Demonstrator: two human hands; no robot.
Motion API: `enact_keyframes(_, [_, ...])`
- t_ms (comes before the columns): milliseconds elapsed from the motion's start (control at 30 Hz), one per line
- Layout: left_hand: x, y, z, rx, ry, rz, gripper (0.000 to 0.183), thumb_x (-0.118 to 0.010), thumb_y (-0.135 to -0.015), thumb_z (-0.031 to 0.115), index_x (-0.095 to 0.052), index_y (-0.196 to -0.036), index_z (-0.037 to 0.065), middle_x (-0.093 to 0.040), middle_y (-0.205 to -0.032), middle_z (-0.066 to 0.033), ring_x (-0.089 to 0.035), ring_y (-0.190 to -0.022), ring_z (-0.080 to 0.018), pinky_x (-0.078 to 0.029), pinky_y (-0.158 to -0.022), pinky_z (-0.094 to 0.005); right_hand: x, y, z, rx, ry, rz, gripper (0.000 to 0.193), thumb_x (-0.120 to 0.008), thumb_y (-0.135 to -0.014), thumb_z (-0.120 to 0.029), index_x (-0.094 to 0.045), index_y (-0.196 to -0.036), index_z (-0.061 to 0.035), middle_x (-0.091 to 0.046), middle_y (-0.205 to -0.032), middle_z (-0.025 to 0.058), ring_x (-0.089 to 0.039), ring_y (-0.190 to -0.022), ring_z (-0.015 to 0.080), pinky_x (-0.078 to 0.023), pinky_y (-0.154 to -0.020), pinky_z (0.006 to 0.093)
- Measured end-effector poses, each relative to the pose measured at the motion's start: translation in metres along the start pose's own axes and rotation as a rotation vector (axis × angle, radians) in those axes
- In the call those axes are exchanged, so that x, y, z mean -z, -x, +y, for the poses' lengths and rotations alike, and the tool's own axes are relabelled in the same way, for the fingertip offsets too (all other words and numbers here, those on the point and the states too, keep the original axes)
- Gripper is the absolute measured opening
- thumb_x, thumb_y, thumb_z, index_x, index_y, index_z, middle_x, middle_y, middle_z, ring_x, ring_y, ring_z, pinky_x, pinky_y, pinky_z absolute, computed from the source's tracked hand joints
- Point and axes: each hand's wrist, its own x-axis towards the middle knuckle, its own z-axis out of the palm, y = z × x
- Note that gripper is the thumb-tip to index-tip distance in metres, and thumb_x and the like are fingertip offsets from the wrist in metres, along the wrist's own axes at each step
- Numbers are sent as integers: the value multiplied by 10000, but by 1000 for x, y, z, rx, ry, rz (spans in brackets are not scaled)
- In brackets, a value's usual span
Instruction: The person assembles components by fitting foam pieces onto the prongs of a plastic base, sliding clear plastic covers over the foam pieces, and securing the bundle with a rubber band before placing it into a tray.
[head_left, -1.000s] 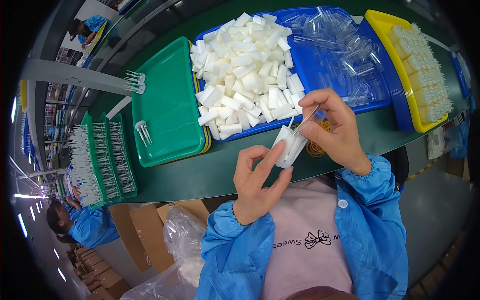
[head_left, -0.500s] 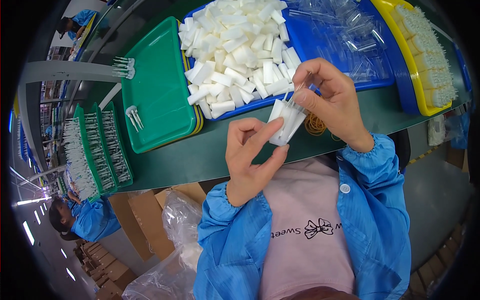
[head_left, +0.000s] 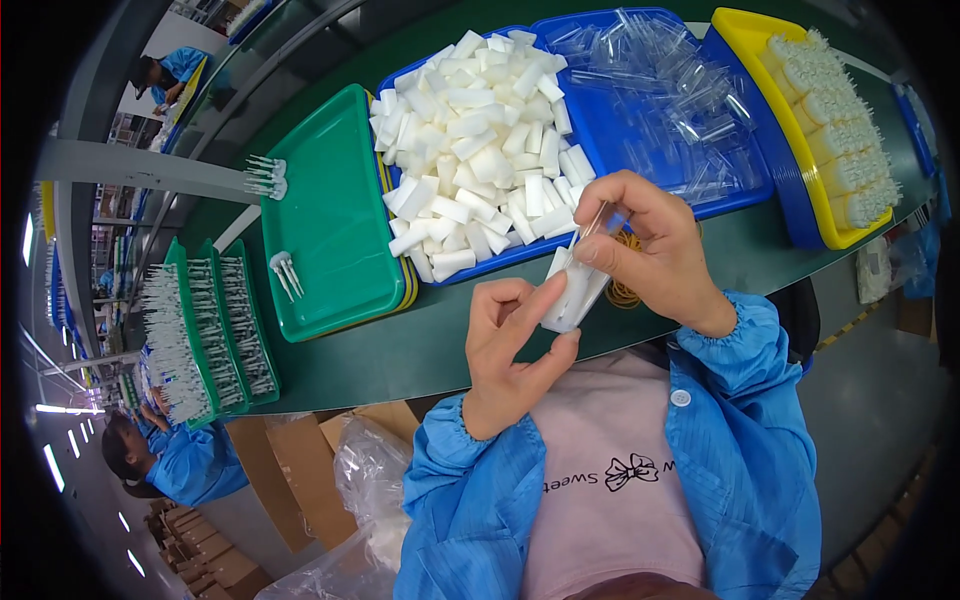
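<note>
In front of my chest, both hands meet at a white foam block (head_left: 577, 290) with thin white stems lying along it. My left hand (head_left: 505, 350) is closed on its lower end, index finger along the side and thumb at the bottom. At the upper end my right hand (head_left: 655, 255) pinches a clear plastic tube (head_left: 607, 217) between thumb and index finger. The tube seems to lie around or against the top of the block; my fingers hide how far. Behind the right hand, a bundle of yellow rubber bands (head_left: 626, 285) rests on the green table (head_left: 440, 335).
Beyond my hands stand a blue tray heaped with white foam blocks (head_left: 470, 140) and another with clear tubes (head_left: 670, 90). To the right is a yellow tray (head_left: 835, 225) of bundled white-tipped pieces. On the left are a green tray (head_left: 325, 220) and green racks (head_left: 205, 340). Co-workers sit farther left.
The view has shifted, so the table and trays appear lower. Both hands keep their hold on the block and tube, and the right fingers have come slightly closer to the left.
</note>
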Motion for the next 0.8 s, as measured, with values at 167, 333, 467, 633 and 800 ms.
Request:
enact_keyframes(167, [-3, 1, 2, -33, -65, 32, 567, -723, -646, -55, -618, -1196, 36, -463, -1011, -97, -521, -883, -187, -476, -749, -270, 4, -2, -7, -25, 50, -23, 194, -706, -792, -127, -586, -912, -33, -565, -821, 12, -521, -740, 70, -420, -668, 220])
enact_keyframes(333, [-4, 3, 5, -15, -84, 70, 537, -722, -637, -56, -639, -1160, 36, -472, -1013, -99, -526, -887, -199, -486, -751, -284, 9, -2, -13, 11, 132, -86, 193, -677, -810, -157, -602, -923, -19, -579, -787, 29, -538, -702, 87, -426, -637, 225])
enact_keyframes(467, [-1, 5, 3, -18, -106, 125, 520, -721, -634, -52, -648, -1142, 33, -474, -1018, -100, -527, -891, -201, -487, -729, -288, 16, 1, -12, 105, 138, -82, 235, -644, -833, -165, -622, -1005, -7, -596, -871, 64, -558, -795, 126, -435, -708, 257])
enact_keyframes(633, [0, 6, 1, -17, -104, 138, 508, -717, -627, -54, -658, -1124, 33, -472, -1021, -99, -525, -891, -199, -487, -711, -282, 27, 2, -6, 132, 192, -130, 236, -638, -839, -154, -625, -1017, 1, -596, -943, 93, -557, -891, 155, -428, -806, 285])
enact_keyframes(800, [-1, 8, 3, 16, -78, 145, 496, -708, -613, -48, -661, -1103, 20, -469, -1018, -88, -510, -906, -198, -446, -785, -308, 17, 5, -6, -9, 31, -50, 184, -659, -817, -92, -616, -974, -7, -591, -947, 79, -543, -936, 169, -424, -845, 293])
